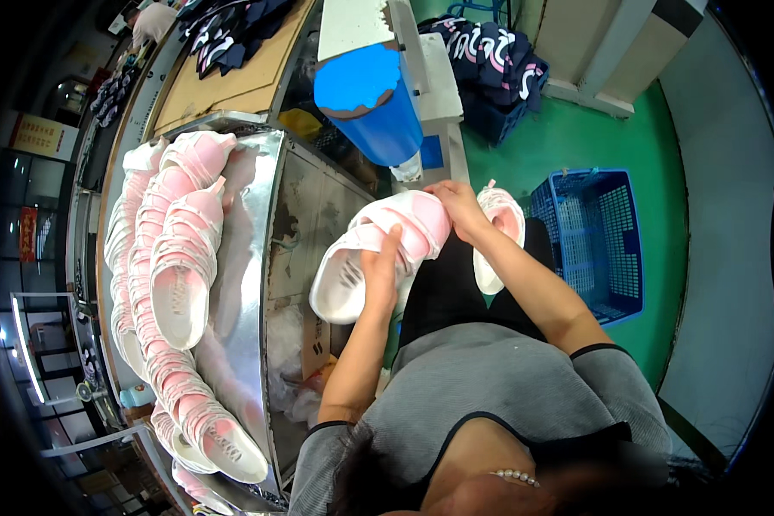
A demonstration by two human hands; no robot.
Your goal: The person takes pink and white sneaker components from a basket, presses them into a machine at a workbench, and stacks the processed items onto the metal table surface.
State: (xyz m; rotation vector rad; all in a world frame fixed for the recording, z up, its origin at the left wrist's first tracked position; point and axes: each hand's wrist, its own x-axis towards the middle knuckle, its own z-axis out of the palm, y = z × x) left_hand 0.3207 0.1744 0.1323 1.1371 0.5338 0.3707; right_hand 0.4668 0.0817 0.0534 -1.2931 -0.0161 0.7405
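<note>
A pink and white shoe upper (414, 211) with crossing white straps is held above my lap, its pale open underside toward the lower left. My left hand (381, 268) is closed around its middle, the thumb lying over the straps. At its pink end, my right hand (458, 209) pinches the edge with bent fingers, just below the blue machine head (374, 112). A second pink and white shoe upper (500, 215) rests on my thigh, partly behind my right forearm. What lies between the right fingertips is too small to make out.
Left of me, rows of nested pink and white shoe uppers (181, 267) cover a metal-topped bench (245, 189). A blue plastic basket (589, 245) stands on the green floor at my right. Dark pieces fill another crate (499, 120) farther off. Plastic bags (288, 344) sit under the bench.
</note>
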